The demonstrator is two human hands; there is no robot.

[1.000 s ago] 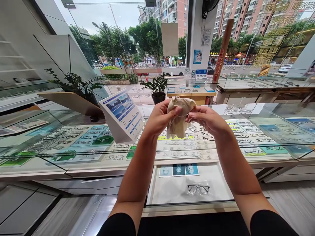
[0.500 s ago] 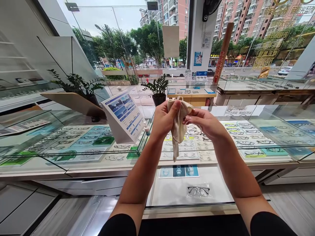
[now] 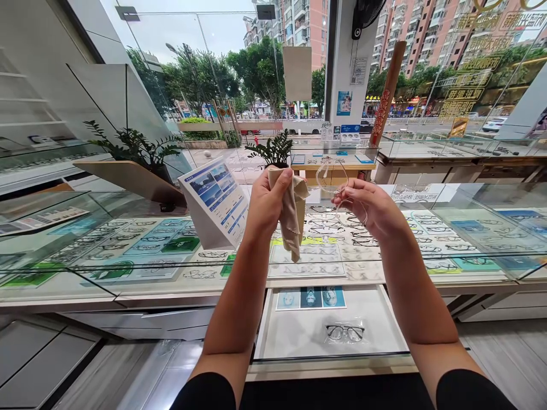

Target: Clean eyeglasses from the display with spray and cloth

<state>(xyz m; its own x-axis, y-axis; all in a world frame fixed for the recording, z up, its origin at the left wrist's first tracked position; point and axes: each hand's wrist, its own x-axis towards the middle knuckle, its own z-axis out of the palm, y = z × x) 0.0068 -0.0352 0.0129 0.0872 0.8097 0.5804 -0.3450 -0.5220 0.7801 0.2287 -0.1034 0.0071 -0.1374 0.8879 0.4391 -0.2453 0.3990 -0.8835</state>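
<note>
My left hand point(image 3: 267, 199) is closed on a beige cleaning cloth point(image 3: 293, 219), which hangs down in folds with a zigzag edge. Thin, pale-rimmed eyeglasses point(image 3: 319, 181) are pinched in my right hand point(image 3: 370, 208), to the right of the cloth and apart from it. The rims stand up above the fingertips, and a thin temple curls below them. Both hands are raised over the glass display counter. Below them, dark-framed glasses in a clear bag point(image 3: 345, 331) lie in an open white drawer point(image 3: 299, 339).
A calendar-like tent card point(image 3: 216, 199) stands on the counter point(image 3: 359, 273) to the left. Potted plants point(image 3: 271, 149) stand behind it. Rows of eyeglasses point(image 3: 158, 236) lie under the glass on both sides. A street shows beyond the window.
My hands have moved apart: the left went left with the cloth, the right went slightly right with the eyeglasses. The cloth has come off the eyeglasses.
</note>
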